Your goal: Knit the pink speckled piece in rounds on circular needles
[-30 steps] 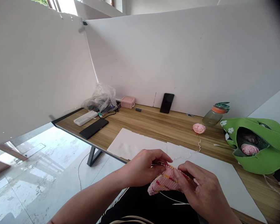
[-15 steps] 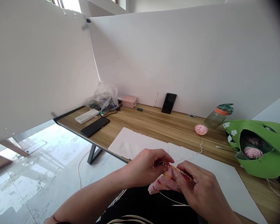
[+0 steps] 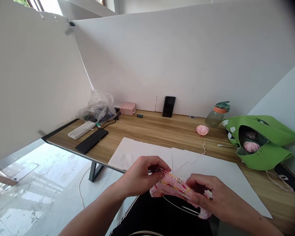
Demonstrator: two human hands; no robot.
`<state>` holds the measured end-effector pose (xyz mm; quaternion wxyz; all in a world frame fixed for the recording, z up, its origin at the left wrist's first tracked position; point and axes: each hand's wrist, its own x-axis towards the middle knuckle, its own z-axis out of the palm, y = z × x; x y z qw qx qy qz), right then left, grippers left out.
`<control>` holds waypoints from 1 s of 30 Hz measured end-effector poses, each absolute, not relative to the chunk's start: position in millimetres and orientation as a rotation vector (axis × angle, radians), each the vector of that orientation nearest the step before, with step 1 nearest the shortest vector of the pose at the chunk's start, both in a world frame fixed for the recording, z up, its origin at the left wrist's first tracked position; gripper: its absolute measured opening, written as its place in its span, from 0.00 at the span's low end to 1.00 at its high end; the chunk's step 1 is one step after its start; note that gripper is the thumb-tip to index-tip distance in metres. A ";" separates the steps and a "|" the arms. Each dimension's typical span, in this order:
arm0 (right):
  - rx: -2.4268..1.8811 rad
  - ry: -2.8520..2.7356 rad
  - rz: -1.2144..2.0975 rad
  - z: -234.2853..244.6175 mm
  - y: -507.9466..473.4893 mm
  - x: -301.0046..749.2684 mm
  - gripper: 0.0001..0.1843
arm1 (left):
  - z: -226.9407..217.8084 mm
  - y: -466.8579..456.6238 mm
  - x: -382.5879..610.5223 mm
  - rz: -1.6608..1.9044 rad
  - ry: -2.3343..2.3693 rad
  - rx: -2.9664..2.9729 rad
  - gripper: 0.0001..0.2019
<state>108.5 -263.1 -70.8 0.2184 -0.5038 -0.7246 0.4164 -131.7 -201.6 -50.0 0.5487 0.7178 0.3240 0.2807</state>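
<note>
A pink knitted piece with red and yellow flecks is stretched between my two hands above my lap. My left hand is closed on its left upper corner, where a thin dark needle end shows by the fingers. On the right, my right hand pinches the other end between thumb and fingers. A pale thin cable loops below the knitting, with a light needle tip near it. Beyond the hands, a pink yarn ball lies on the desk, its wavy strand running toward the knitting.
White paper sheets cover the near desk. At right stand a bottle and a green bag with another yarn ball. Toward the back are a propped phone, a pink box and a plastic bag. A black phone lies left.
My hands have moved apart, my right hand shifting down the knitted edge. The knitting is now spread wider, with more of its face showing. The view has turned slightly right.
</note>
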 end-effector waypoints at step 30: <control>-1.103 -1.439 1.368 -74.6 -265.5 49.6 0.20 | -40.9 -198.4 -134.0 1.167 0.855 2.072 0.20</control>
